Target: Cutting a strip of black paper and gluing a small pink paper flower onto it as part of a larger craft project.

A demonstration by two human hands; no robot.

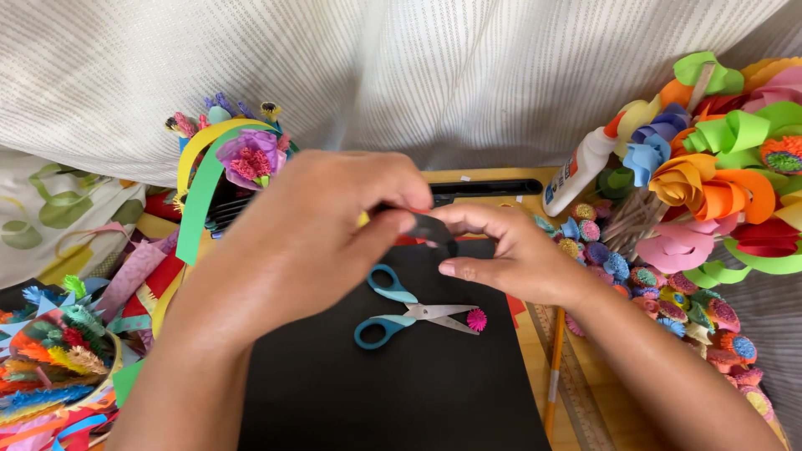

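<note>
Both forearms reach over the black paper sheet (pixel 401 392); the left hand (pixel 309 234) and right hand (pixel 510 255) pinch a small dark paper strip (pixel 434 227) between fingertips above it, apparently to curl it. Blue-handled scissors (pixel 409 313) lie on the sheet within reach, a white glue bottle (pixel 581 171) beyond its right corner.

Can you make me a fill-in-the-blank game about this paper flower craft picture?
1. Both hands, left hand and right hand, pinch a small strip of ____ paper.
2. The scissors with ____ handles lie on the black sheet.
3. A tiny ____ paper flower sits at the scissors' tip.
4. The glue bottle has an ____ cap.

Missing words: black; blue; pink; orange
</note>
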